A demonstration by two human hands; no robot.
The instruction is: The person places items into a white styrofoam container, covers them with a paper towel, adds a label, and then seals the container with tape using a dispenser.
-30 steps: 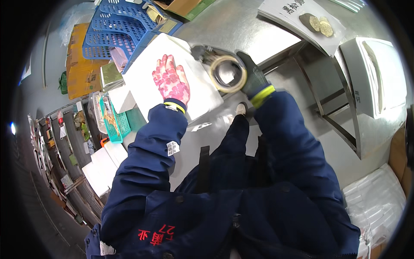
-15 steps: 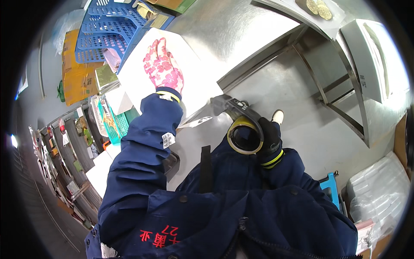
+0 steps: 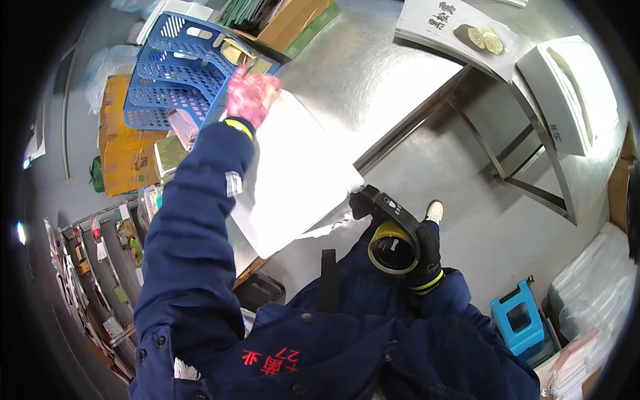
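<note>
My left hand, in a white and pink flowered glove, is over the far end of a large smooth white box or package. It is beside the blue perforated basket rack, close to some yellowish papers or packets in it. Motion blurs its fingers, so their closing cannot be made out. Low at my right, my right hand in a black glove is wrapped round the handle of a black tape dispenser. A roll of tape with a yellow rim sits in the dispenser.
A steel table lies ahead, carrying an open carton with green packets. On the right-hand table stand a printed white package and a white box. A blue stool is at lower right, with shelves at left.
My left hand has moved forward, off the middle of the white box toward the blue basket rack. My right hand still holds the tape dispenser, slightly lower in view. The view has shifted.
</note>
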